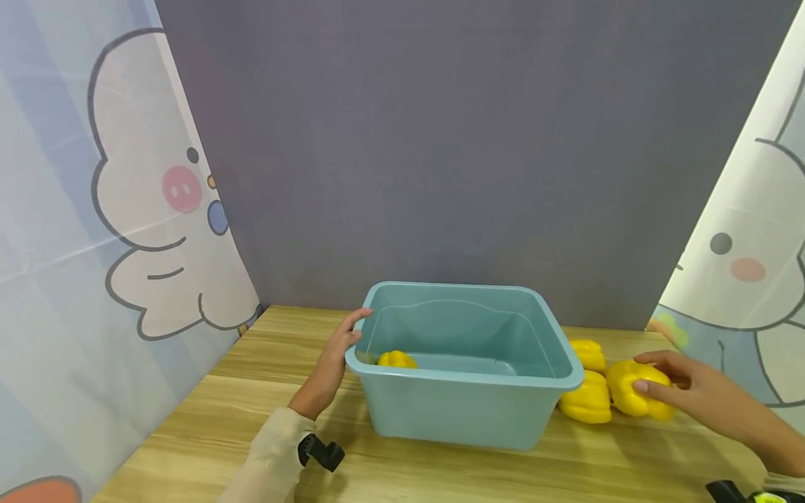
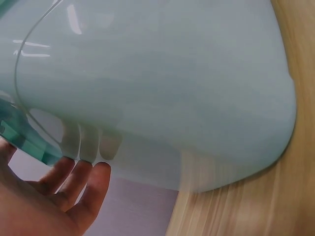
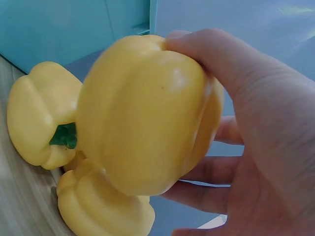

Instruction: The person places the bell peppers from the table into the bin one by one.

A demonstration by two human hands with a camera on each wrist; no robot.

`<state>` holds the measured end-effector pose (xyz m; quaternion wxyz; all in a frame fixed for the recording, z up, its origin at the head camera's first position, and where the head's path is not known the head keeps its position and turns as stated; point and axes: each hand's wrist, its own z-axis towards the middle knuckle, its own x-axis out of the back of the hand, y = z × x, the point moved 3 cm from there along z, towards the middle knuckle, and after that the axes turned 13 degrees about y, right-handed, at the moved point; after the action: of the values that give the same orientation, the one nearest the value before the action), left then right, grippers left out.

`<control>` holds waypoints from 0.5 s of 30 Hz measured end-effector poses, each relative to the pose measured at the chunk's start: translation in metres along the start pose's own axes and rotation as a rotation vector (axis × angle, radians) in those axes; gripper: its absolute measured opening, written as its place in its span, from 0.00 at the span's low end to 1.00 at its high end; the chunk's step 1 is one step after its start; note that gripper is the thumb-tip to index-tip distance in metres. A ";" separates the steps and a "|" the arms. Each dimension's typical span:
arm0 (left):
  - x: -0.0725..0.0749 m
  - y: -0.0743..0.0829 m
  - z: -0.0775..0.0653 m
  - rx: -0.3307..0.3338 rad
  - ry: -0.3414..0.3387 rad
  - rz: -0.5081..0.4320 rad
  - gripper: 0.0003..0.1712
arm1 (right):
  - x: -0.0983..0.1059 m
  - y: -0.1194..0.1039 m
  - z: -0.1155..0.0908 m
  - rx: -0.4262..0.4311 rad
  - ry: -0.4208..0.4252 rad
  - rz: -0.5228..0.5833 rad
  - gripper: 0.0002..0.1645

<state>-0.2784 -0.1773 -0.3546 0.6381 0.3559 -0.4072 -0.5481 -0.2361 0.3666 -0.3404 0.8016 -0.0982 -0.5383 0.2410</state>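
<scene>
A light blue plastic bin point(image 1: 453, 412) stands on the table, with one yellow bell pepper point(image 1: 397, 359) inside near its front left corner. My left hand point(image 1: 336, 349) is at the bin's left rim; in the left wrist view its fingertips point(image 2: 101, 172) touch the outer wall. To the right of the bin, my right hand point(image 1: 682, 381) grips a yellow bell pepper point(image 3: 147, 118) between thumb and fingers. Beside it are two more yellow peppers, a front one point(image 1: 586, 398) and a back one point(image 1: 589, 354). A green stem point(image 3: 65, 135) shows on one of them in the right wrist view.
The wood-grain table point(image 1: 251, 391) spreads under everything. A dark grey panel point(image 1: 453, 140) rises behind the bin. Curtains with cartoon prints hang on the left point(image 1: 56, 209) and right point(image 1: 755, 209).
</scene>
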 end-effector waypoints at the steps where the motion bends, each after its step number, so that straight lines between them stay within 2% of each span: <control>1: 0.000 0.001 0.001 -0.002 0.005 -0.002 0.32 | 0.001 0.000 0.002 0.004 0.014 0.003 0.32; 9: -0.004 0.001 0.002 0.008 0.012 0.001 0.30 | 0.001 0.001 0.010 0.011 0.102 0.001 0.32; 15: -0.005 0.000 0.004 0.007 0.028 0.003 0.30 | -0.001 0.001 0.016 -0.009 0.106 0.015 0.32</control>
<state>-0.2829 -0.1721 -0.3537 0.6432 0.3651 -0.4007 -0.5407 -0.2511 0.3655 -0.3359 0.8267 -0.1186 -0.4954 0.2391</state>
